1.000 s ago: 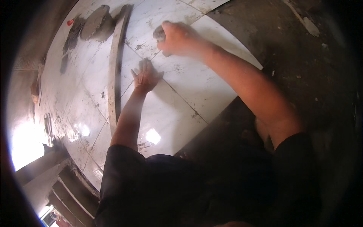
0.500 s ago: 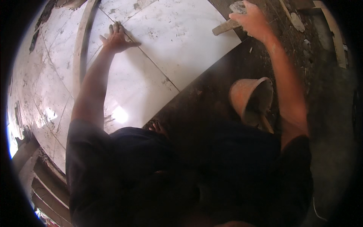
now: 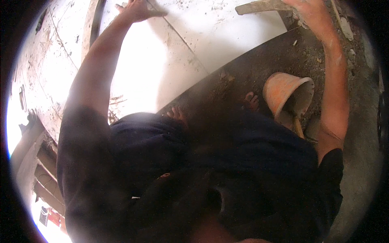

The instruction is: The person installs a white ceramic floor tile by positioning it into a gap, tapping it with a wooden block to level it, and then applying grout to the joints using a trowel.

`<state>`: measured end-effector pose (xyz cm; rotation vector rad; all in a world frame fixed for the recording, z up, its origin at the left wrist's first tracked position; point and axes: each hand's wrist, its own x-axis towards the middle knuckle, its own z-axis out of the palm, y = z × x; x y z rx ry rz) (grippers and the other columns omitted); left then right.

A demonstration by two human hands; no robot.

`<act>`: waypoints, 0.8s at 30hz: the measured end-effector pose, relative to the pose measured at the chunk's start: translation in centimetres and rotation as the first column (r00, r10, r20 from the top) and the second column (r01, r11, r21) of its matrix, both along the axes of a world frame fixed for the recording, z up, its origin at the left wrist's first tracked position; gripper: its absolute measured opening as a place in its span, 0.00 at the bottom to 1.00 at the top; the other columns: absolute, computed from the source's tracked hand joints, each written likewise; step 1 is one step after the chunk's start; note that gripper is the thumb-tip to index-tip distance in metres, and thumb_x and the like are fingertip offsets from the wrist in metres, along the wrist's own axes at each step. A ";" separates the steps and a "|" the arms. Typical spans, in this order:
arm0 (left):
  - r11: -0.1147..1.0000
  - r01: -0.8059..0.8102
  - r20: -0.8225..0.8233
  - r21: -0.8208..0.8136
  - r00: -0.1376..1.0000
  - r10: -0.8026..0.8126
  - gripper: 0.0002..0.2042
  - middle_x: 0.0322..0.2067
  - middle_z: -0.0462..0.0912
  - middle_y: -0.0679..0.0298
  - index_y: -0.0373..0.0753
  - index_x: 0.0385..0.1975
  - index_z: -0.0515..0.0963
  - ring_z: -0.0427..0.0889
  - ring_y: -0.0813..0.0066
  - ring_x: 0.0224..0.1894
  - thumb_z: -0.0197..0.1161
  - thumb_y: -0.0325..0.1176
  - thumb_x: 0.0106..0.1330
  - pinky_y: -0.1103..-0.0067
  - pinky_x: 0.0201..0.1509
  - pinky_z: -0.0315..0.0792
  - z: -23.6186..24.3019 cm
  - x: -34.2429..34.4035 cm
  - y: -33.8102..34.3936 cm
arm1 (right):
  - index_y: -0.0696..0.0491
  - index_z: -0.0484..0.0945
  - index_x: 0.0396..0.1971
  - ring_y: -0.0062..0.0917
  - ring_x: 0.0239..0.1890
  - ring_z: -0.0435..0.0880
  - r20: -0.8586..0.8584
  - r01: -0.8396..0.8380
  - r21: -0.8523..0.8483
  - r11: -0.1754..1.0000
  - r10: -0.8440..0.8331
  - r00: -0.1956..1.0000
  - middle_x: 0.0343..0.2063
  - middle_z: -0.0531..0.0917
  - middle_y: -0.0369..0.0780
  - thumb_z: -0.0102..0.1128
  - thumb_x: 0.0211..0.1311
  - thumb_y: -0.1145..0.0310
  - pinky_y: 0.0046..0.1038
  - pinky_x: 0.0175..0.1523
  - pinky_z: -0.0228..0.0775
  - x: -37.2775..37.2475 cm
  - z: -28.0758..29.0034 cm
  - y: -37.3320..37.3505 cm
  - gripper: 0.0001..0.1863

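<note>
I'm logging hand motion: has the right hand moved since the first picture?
Yes: the right hand went rightward, from over the white tiles to past their edge, over the dirt.

White floor tiles (image 3: 227,40) end at bare, debris-strewn ground (image 3: 300,52) near a tipped orange bucket (image 3: 282,90) on a building site.

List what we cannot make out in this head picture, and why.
In the head view:
Left hand: some fingertips, cut off by the top edge.
Wooden-handled tool: its gripped end, partly hidden by the right hand.
Bucket: its depths, lost in shadow.
White tiles: surface detail, washed out by glare.
</note>
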<state>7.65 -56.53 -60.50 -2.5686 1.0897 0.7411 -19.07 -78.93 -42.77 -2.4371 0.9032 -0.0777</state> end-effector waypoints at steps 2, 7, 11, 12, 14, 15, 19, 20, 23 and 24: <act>0.999 -0.016 0.018 -0.041 1.000 0.016 0.71 0.77 0.32 0.41 0.28 0.75 0.35 0.29 0.44 0.79 0.67 0.76 0.46 0.38 0.75 0.31 -1.3 1.1 -0.1 | 0.62 0.78 0.46 0.21 0.28 0.81 0.011 -0.124 -0.242 0.962 0.130 0.991 0.32 0.83 0.42 0.67 0.56 0.66 0.26 0.32 0.74 -0.6 -1.0 -0.7 0.20; 0.998 -0.020 0.011 -0.059 1.000 0.020 0.72 0.77 0.30 0.42 0.27 0.75 0.33 0.30 0.44 0.79 0.67 0.76 0.46 0.38 0.75 0.32 -2.2 1.1 0.2 | 0.61 0.79 0.42 0.27 0.31 0.82 0.029 -0.033 0.121 0.992 0.030 0.999 0.32 0.84 0.44 0.67 0.55 0.66 0.30 0.40 0.75 -0.2 1.3 3.7 0.18; 0.995 -0.041 0.006 -0.096 0.999 0.042 0.71 0.77 0.31 0.41 0.28 0.75 0.34 0.29 0.44 0.79 0.67 0.76 0.46 0.39 0.75 0.32 -2.6 1.4 1.1 | 0.61 0.79 0.41 0.31 0.34 0.83 0.182 -0.407 0.104 0.908 0.385 0.905 0.33 0.85 0.46 0.68 0.55 0.66 0.32 0.45 0.74 -0.8 -2.9 4.2 0.17; 0.994 -0.039 0.007 -0.100 0.999 0.040 0.70 0.77 0.31 0.42 0.29 0.75 0.34 0.30 0.44 0.79 0.66 0.75 0.48 0.39 0.76 0.32 -2.9 1.6 1.1 | 0.61 0.79 0.40 0.32 0.34 0.83 0.126 -0.384 0.131 0.914 0.369 0.921 0.33 0.85 0.46 0.68 0.55 0.66 0.32 0.44 0.75 -1.1 -2.0 5.3 0.17; 0.993 -0.067 0.002 -0.095 0.998 0.067 0.66 0.77 0.33 0.43 0.32 0.76 0.36 0.30 0.45 0.79 0.65 0.74 0.51 0.39 0.76 0.32 -2.4 1.1 1.6 | 0.61 0.79 0.40 0.31 0.35 0.83 0.113 -0.381 0.150 0.912 0.367 0.923 0.33 0.85 0.47 0.67 0.56 0.66 0.32 0.44 0.75 -0.6 -2.1 6.4 0.16; 0.991 0.011 0.020 -0.134 1.000 -0.008 0.63 0.77 0.33 0.44 0.34 0.76 0.37 0.31 0.45 0.79 0.63 0.72 0.55 0.39 0.76 0.32 -2.5 0.1 1.9 | 0.61 0.79 0.40 0.31 0.35 0.84 0.118 -0.412 0.095 0.906 0.400 0.909 0.32 0.85 0.47 0.67 0.56 0.66 0.32 0.44 0.75 -0.7 -2.6 6.3 0.16; 0.931 0.240 0.030 -0.273 0.970 -0.241 0.45 0.78 0.37 0.47 0.41 0.78 0.40 0.35 0.46 0.79 0.52 0.62 0.71 0.42 0.77 0.35 -3.9 -7.3 3.6 | 0.58 0.79 0.44 0.22 0.27 0.79 0.017 -0.363 0.139 0.921 0.365 0.931 0.32 0.84 0.40 0.67 0.59 0.63 0.26 0.34 0.73 -1.8 -3.2 5.6 0.18; 0.886 0.320 0.095 -0.334 0.947 -0.307 0.47 0.78 0.40 0.53 0.44 0.77 0.45 0.39 0.49 0.79 0.54 0.66 0.66 0.38 0.75 0.39 -7.2 -10.2 6.0 | 0.56 0.79 0.46 0.17 0.24 0.77 -0.039 -0.298 0.207 0.932 0.313 0.949 0.32 0.84 0.36 0.67 0.60 0.61 0.23 0.29 0.71 -1.9 -3.2 5.9 0.19; 0.731 0.504 0.210 -0.459 0.862 -0.462 0.42 0.78 0.45 0.62 0.49 0.76 0.55 0.45 0.56 0.79 0.54 0.66 0.67 0.37 0.73 0.44 -12.5 -19.0 10.0 | 0.56 0.79 0.47 0.13 0.22 0.75 0.011 -0.248 0.206 0.947 0.251 0.968 0.32 0.84 0.34 0.66 0.61 0.63 0.21 0.27 0.70 -2.4 -3.2 7.1 0.18; 0.774 0.447 0.114 -0.448 0.888 -0.446 0.42 0.78 0.46 0.62 0.49 0.75 0.56 0.45 0.57 0.79 0.55 0.66 0.66 0.37 0.74 0.43 -11.3 -21.1 10.6 | 0.56 0.78 0.48 0.13 0.22 0.75 -0.003 -0.251 0.193 0.949 0.256 0.967 0.32 0.84 0.34 0.66 0.62 0.63 0.21 0.27 0.70 -2.3 -3.3 7.5 0.18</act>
